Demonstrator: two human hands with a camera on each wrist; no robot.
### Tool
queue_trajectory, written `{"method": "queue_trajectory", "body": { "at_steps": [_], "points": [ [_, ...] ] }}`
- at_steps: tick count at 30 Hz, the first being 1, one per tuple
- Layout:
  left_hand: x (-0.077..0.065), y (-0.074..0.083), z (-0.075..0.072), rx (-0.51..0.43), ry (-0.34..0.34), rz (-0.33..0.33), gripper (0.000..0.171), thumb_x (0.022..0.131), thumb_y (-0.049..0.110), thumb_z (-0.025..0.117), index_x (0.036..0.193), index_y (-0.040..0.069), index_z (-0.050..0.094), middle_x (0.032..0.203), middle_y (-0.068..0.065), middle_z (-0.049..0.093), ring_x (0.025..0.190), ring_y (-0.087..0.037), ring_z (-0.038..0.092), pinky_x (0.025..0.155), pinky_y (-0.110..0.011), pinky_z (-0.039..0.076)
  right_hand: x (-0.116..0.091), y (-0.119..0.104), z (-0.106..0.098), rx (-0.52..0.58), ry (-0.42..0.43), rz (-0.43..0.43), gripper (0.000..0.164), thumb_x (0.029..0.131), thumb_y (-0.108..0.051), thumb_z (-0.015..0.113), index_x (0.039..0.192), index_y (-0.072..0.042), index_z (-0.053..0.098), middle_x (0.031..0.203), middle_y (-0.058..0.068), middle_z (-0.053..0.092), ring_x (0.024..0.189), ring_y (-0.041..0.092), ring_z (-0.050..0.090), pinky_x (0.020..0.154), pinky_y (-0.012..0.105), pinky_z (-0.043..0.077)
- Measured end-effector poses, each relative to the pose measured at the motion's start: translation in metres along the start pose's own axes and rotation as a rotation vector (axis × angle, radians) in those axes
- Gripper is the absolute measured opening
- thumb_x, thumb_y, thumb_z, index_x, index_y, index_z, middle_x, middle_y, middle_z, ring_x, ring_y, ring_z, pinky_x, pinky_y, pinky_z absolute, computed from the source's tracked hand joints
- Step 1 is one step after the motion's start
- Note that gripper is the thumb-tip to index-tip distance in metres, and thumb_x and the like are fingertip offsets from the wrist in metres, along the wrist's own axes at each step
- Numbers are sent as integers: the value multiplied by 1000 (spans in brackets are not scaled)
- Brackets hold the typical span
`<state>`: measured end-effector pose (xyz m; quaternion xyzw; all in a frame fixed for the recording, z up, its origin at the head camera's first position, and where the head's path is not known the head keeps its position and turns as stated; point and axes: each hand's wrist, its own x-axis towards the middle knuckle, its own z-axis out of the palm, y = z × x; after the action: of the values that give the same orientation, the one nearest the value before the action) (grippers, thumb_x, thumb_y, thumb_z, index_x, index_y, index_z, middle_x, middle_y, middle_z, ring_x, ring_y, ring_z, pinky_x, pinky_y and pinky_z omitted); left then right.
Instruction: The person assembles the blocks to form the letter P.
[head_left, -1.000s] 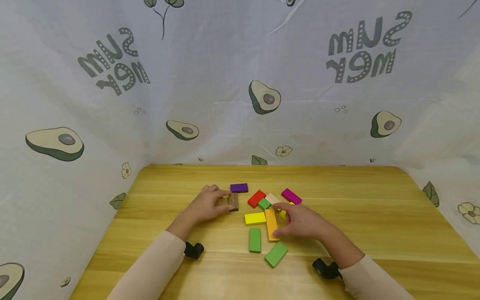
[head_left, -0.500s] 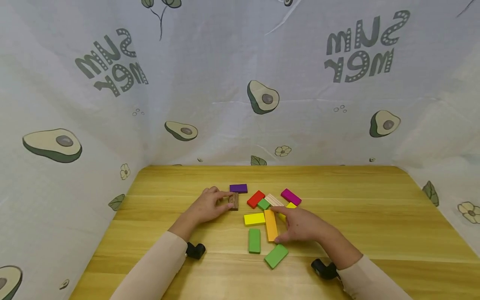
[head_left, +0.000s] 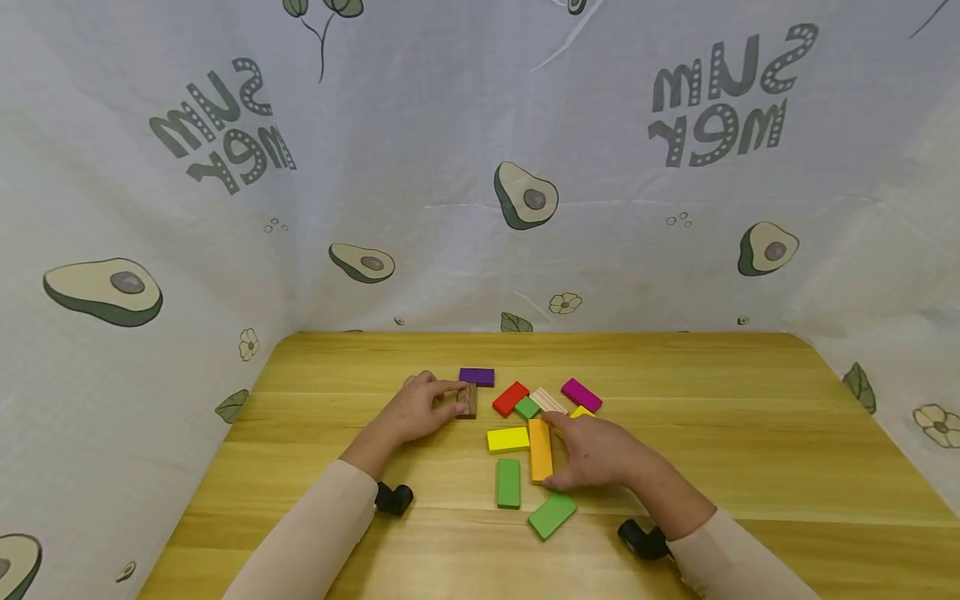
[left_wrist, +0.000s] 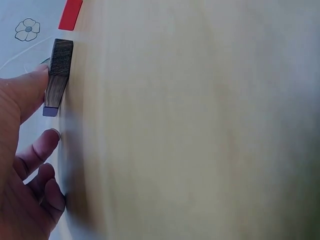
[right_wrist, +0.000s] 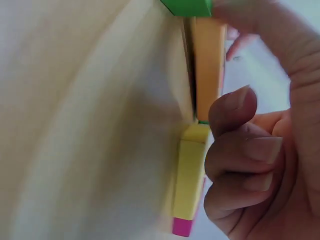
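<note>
In the head view my left hand point(head_left: 414, 410) holds a dark brown wooden block point(head_left: 467, 402) between thumb and index finger. The block's far end lies right at a purple block point(head_left: 477, 377). In the left wrist view the thumb presses the brown block point(left_wrist: 60, 62), while the other fingers hang below, bent. My right hand point(head_left: 600, 450) spans an orange block point(head_left: 540, 452), index finger at its far end and thumb at its near end. The right wrist view shows the orange block point(right_wrist: 207, 70) on edge beside curled fingers. A yellow block point(head_left: 507, 440) lies along its left side.
A red block point(head_left: 511, 399), small green block point(head_left: 528, 407) and striped pale block point(head_left: 550, 402) lie close together behind. A magenta block point(head_left: 581, 394) and partly hidden yellow block point(head_left: 582, 412) are at right. Two green blocks point(head_left: 508, 483) lie nearer. White printed cloth point(head_left: 420, 167) hangs around the table.
My right thumb has slid down to the orange block's near end, and the index finger has shifted to its far end. The left hand has nudged the brown block slightly toward the purple one.
</note>
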<state>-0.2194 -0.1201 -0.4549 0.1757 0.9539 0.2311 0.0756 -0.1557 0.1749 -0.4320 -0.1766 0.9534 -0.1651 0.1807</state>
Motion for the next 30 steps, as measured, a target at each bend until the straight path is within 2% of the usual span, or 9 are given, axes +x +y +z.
{"method": "queue_trajectory", "body": {
  "at_steps": [3,5,7,10,13,18,23,30],
  "points": [
    [2,0,0,5,3,-1,42,101,44,63,141,31,63,101,-2,58,90,-17,46,77,-33,43,0,-6,-6,-13,31,-20,94,70,-51,84,146,-9,49,75,-3,55,66,13,49,66,33,48],
    [4,0,0,6,10,4,43,101,43,63,142,31,63,100,-2,58,89,-18,46,76,-33,42,1,-12,-9,-4,51,-44,93,70,-51,84,145,-9,49,68,-3,54,60,12,48,58,30,42],
    [6,0,0,7,17,8,43,101,43,63,142,31,63,99,-3,58,88,-18,46,75,-32,42,5,-21,-11,-3,71,-82,93,70,-51,84,145,-9,49,67,-3,55,61,12,49,58,28,42],
    [10,-2,1,12,26,9,42,101,43,62,142,33,62,97,-2,57,86,-18,45,74,-31,40,17,-37,-9,-26,91,-153,92,71,-56,83,144,-9,51,77,-2,66,67,12,57,62,29,48],
    [14,-4,2,5,30,8,42,101,43,62,142,34,61,96,-2,56,84,-18,45,72,-31,40,33,-54,-4,-78,89,-178,94,72,-61,81,143,-8,52,95,1,74,81,14,65,73,33,55],
    [18,-7,1,-21,44,2,41,101,40,63,142,33,62,93,-3,54,81,-18,46,70,-30,39,56,-76,6,-120,26,-140,100,73,-65,78,147,-5,50,113,5,74,96,20,70,83,40,57],
    [20,-9,3,-39,47,-4,41,101,39,64,141,34,62,92,-3,53,79,-16,46,69,-29,39,65,-80,11,-117,-14,-61,97,75,-64,80,148,-6,51,123,7,72,107,22,70,93,43,56],
    [21,-10,5,-68,54,-24,40,100,40,64,140,35,63,93,-2,53,81,-16,46,70,-29,38,70,-74,10,-105,12,-31,93,72,-67,82,138,-5,62,105,5,74,86,16,66,79,40,57]
  ]
}}
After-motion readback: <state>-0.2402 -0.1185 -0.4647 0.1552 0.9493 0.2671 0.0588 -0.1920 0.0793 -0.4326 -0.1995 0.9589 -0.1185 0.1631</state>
